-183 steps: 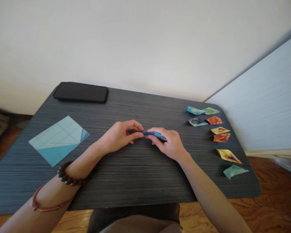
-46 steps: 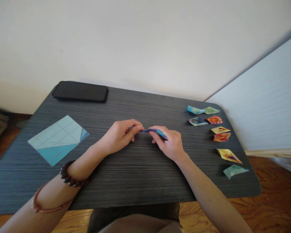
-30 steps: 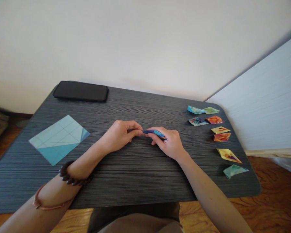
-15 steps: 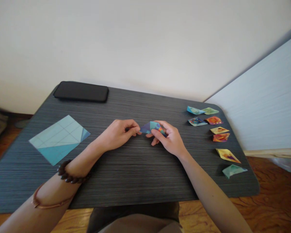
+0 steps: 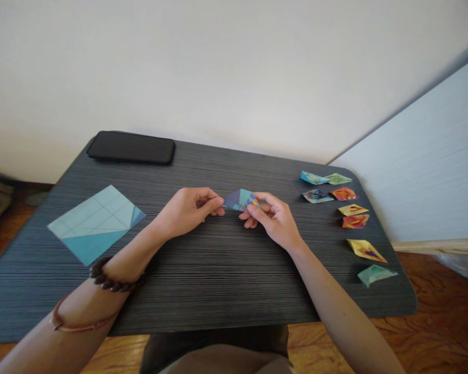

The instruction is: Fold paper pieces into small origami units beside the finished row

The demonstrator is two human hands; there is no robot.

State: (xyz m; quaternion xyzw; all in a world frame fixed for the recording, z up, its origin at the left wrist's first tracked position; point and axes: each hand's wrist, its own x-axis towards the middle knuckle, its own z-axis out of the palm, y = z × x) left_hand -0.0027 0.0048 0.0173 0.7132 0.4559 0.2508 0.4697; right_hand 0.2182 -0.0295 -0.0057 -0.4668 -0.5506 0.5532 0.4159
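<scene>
A small folded piece of origami paper (image 5: pixel 239 199), patterned in blue, purple and teal with orange bits, is held above the middle of the table. My left hand (image 5: pixel 193 209) pinches its pointed left tip between thumb and forefinger. The right end sits between the thumb and fingers of my right hand (image 5: pixel 272 215), which covers part of that side. Left of my hands a larger light-blue creased sheet (image 5: pixel 97 221) lies flat, with a darker teal strip and a blue corner.
A black phone-like slab (image 5: pixel 131 147) lies at the table's back left. Along the right side are several folded paper pieces, among them a yellow one (image 5: pixel 366 250) and a green one (image 5: pixel 375 274). A white wall (image 5: pixel 226 72) stands behind the dark table (image 5: pixel 218 291).
The folded paper has shifted slightly up and turned, showing more of its face. My left fingers have slid a little left, and my right hand has moved slightly right.
</scene>
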